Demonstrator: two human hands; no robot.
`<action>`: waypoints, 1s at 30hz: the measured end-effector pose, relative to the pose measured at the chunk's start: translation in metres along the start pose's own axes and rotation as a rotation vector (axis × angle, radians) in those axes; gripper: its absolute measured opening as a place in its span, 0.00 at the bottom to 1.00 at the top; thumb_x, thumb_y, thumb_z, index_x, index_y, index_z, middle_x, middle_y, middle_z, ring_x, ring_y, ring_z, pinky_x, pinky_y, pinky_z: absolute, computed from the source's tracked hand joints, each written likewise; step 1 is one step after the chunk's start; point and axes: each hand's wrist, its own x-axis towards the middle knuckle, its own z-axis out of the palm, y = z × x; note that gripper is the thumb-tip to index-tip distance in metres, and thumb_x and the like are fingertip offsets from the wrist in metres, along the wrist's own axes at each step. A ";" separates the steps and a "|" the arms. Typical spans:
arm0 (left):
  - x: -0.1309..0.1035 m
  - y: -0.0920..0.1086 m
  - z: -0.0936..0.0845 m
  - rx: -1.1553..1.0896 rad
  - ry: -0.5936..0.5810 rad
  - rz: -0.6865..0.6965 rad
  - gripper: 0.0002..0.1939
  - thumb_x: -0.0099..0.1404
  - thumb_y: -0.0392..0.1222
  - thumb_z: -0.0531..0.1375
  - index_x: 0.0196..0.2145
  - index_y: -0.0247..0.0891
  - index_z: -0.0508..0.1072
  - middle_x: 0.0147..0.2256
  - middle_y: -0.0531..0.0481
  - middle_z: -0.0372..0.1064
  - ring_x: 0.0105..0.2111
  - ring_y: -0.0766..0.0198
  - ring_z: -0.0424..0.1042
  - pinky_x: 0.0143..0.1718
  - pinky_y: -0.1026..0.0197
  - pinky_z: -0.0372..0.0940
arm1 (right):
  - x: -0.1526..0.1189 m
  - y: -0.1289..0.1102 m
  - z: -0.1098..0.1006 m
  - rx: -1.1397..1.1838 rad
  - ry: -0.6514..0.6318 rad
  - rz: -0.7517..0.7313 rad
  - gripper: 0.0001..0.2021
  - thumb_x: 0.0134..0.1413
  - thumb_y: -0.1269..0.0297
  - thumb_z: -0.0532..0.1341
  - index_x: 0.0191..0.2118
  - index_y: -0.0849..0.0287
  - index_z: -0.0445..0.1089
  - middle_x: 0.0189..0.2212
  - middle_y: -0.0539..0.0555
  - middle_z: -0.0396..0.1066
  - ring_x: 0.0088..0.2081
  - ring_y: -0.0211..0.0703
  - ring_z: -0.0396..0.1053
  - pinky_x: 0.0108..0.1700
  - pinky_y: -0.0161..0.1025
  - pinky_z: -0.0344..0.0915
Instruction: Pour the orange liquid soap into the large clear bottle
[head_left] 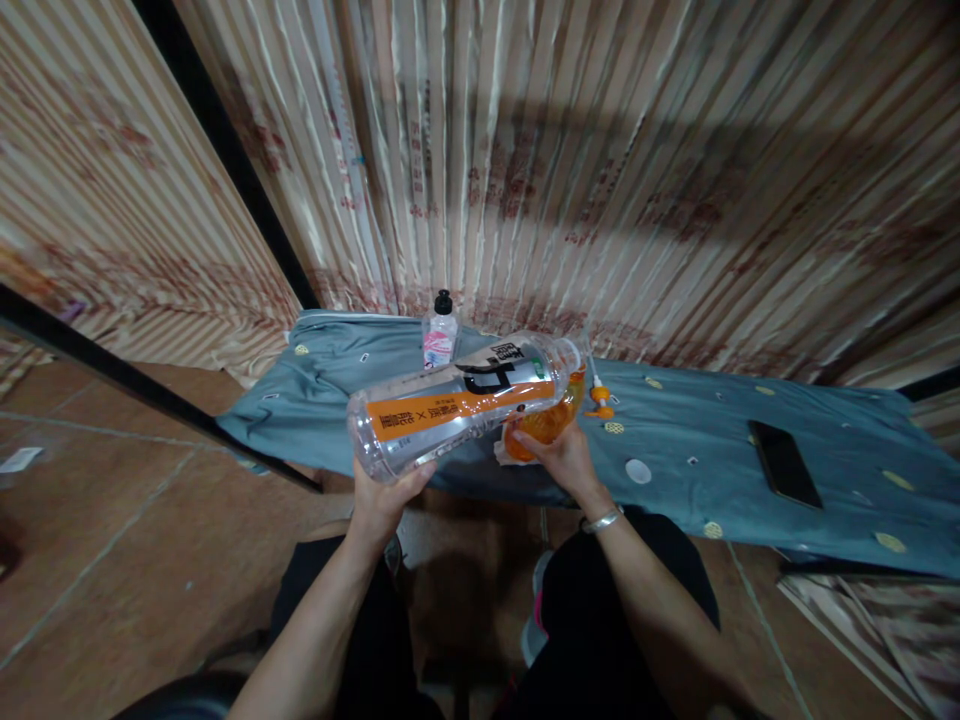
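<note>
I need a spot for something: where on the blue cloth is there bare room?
Bare blue cloth shows between the white disc and the phone, right of the phone, and left of the black-capped bottle. The middle is crowded: clear bottle in the left hand, amber bottle in the right hand, orange fitting close by.

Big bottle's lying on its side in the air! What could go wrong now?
The big bottle might slip, since the left hand grips it only near its base. Its neck is close to the top of the orange bottle in the right hand, so the two could bump. And if anything spills, it could wet the cloth, maybe even reaching the phone lying on it.
</note>
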 end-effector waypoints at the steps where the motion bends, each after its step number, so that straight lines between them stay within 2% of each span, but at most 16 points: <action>1: 0.000 0.000 0.000 0.004 -0.001 -0.001 0.33 0.43 0.57 0.77 0.42 0.36 0.78 0.39 0.42 0.82 0.39 0.48 0.83 0.47 0.47 0.78 | 0.000 0.000 0.000 0.001 -0.002 0.000 0.37 0.45 0.44 0.73 0.57 0.58 0.67 0.53 0.65 0.80 0.54 0.66 0.79 0.52 0.57 0.77; 6: 0.001 -0.002 0.000 0.004 -0.003 -0.005 0.35 0.41 0.60 0.78 0.42 0.35 0.79 0.39 0.41 0.82 0.40 0.47 0.83 0.49 0.45 0.78 | 0.000 0.001 0.001 -0.004 0.016 -0.004 0.36 0.44 0.45 0.73 0.56 0.57 0.68 0.53 0.64 0.80 0.54 0.65 0.80 0.53 0.57 0.77; 14: 0.002 -0.002 -0.002 0.037 -0.028 0.011 0.34 0.43 0.61 0.77 0.41 0.34 0.79 0.38 0.40 0.82 0.37 0.48 0.82 0.46 0.47 0.79 | 0.000 0.000 0.000 -0.015 0.006 -0.009 0.37 0.45 0.45 0.73 0.58 0.58 0.67 0.53 0.65 0.80 0.53 0.65 0.80 0.52 0.56 0.77; 23: 0.002 -0.004 -0.001 0.035 0.004 0.018 0.36 0.41 0.63 0.77 0.41 0.36 0.79 0.37 0.41 0.81 0.38 0.48 0.82 0.46 0.46 0.79 | 0.000 0.001 0.000 -0.008 0.008 -0.002 0.36 0.45 0.45 0.73 0.57 0.57 0.68 0.51 0.64 0.81 0.53 0.66 0.80 0.51 0.57 0.78; 30: 0.002 -0.002 -0.002 0.034 -0.016 -0.006 0.36 0.42 0.61 0.77 0.42 0.35 0.78 0.39 0.40 0.81 0.39 0.46 0.82 0.47 0.46 0.78 | 0.001 0.002 0.000 -0.025 -0.003 -0.003 0.39 0.45 0.43 0.73 0.59 0.58 0.66 0.52 0.64 0.81 0.54 0.65 0.80 0.51 0.55 0.78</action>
